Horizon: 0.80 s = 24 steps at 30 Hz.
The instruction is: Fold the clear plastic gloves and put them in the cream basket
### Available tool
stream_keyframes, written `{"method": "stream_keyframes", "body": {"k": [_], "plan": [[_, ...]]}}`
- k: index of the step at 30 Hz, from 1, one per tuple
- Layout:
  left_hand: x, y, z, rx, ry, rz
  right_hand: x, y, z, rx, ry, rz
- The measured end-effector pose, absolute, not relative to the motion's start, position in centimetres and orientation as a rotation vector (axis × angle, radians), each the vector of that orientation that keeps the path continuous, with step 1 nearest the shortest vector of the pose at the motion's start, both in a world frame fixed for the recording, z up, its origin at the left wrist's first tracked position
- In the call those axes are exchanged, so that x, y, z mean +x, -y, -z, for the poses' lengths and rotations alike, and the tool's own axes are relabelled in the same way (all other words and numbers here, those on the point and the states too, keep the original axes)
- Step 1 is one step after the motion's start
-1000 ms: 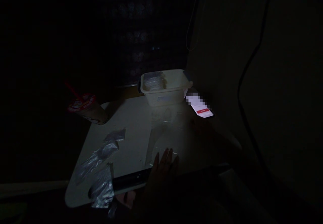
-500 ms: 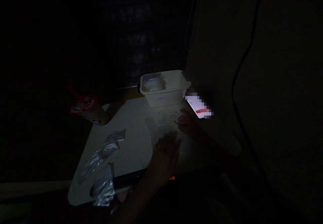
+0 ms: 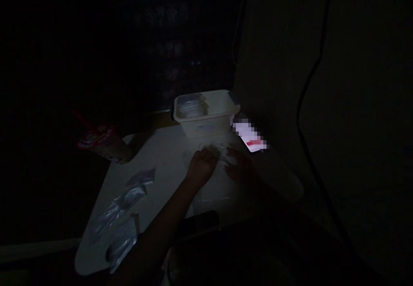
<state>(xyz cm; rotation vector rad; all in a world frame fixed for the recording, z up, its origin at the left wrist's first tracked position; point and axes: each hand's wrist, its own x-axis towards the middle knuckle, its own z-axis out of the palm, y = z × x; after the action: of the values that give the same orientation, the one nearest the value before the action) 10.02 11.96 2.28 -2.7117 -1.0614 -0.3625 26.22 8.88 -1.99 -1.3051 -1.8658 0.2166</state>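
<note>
Left hand: fingers curled down over the clear plastic film; whether they pinch it cannot be told in the dim light.
Right hand: fingers bent and partly spread, pointing toward the left hand; any hold on the film cannot be made out.
Clear plastic film: flat on the white tabletop, beneath and between the hands, in front of the tub.
Tub: pale, rectangular, dark-handled, beyond the hands; stacked clear packets occupy its left part.
Smartphone: screen lit, just right of the tub.
Lidded cup: at the tabletop's left edge, red straw inserted.
Crumpled plastic pieces: along the left side, nearer than the cup.
</note>
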Motion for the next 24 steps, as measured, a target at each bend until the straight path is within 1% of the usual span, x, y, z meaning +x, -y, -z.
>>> {"method": "stream_keyframes", "body": {"k": [4,10,14,19,24], "plan": [[7.9,-12.2,-2.3,-2.749,1.017,0.429,26.2,-7.8,1.3,-1.486,2.008,-0.015],[6.2,-12.1,-1.6,-2.82,1.005,0.41,25.7,-7.4,0.3,-1.418,2.207,-0.063],[5.8,-12.2,-1.4,-2.832,1.004,0.383,25.8,-7.0,-0.2,-1.335,2.294,-0.008],[5.3,-11.6,-1.7,-2.877,1.124,0.402,26.0,-6.5,0.2,-1.298,2.317,0.024],[6.1,-8.8,-1.3,-3.013,1.079,0.343,25.9,-6.6,0.5,-1.29,2.362,0.042]]}}
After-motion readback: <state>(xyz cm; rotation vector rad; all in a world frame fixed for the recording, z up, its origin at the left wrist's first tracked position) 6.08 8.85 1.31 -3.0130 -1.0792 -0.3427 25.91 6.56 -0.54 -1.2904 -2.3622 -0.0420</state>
